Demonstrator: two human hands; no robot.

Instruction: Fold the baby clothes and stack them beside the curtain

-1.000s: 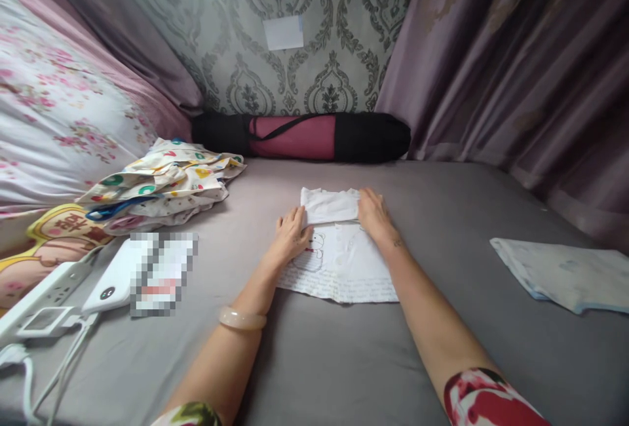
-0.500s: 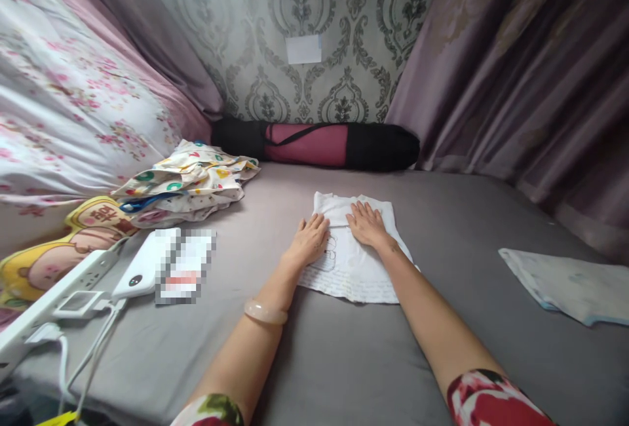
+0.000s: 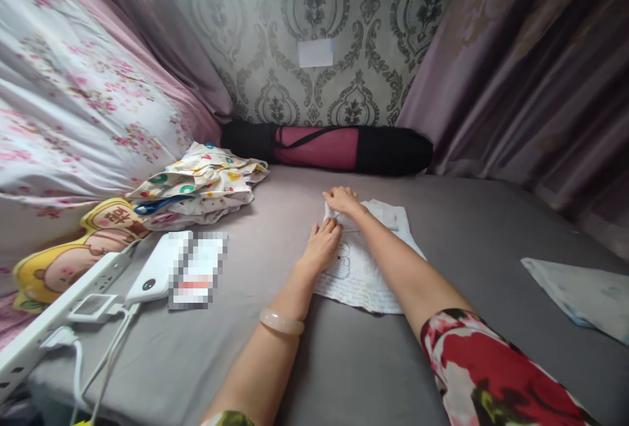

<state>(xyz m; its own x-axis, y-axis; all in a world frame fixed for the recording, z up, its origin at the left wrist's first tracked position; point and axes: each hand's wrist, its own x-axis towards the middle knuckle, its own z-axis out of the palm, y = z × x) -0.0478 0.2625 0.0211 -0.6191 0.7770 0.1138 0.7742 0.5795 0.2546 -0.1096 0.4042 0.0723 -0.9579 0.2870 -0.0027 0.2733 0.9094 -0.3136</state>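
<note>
A small white shirt (image 3: pixel 371 275) with printed lines and a drawn figure lies on the grey bed sheet, its upper part folded over. My left hand (image 3: pixel 323 246) rests on the shirt's left edge, fingers stretched out over the cloth. Above it, my right hand (image 3: pixel 343 199) has reached across to the upper left corner. Its fingers bend around the cloth there and appear to grip it; the fingertips are partly hidden. A pale bangle (image 3: pixel 282 322) circles my left wrist.
Left of me lie a white power strip (image 3: pixel 54 305), a white power bank (image 3: pixel 161 267), a cartoon pillow (image 3: pixel 73 252) and piled patterned clothes (image 3: pixel 211 180). A black and maroon rolled bag (image 3: pixel 319 149) lies along the wall. Another folded cloth (image 3: pixel 580 291) is at right.
My right hand has moved left from the shirt's upper right area to its upper left corner, and its fingers have bent. My left hand stays on the left edge. The view has shifted slightly.
</note>
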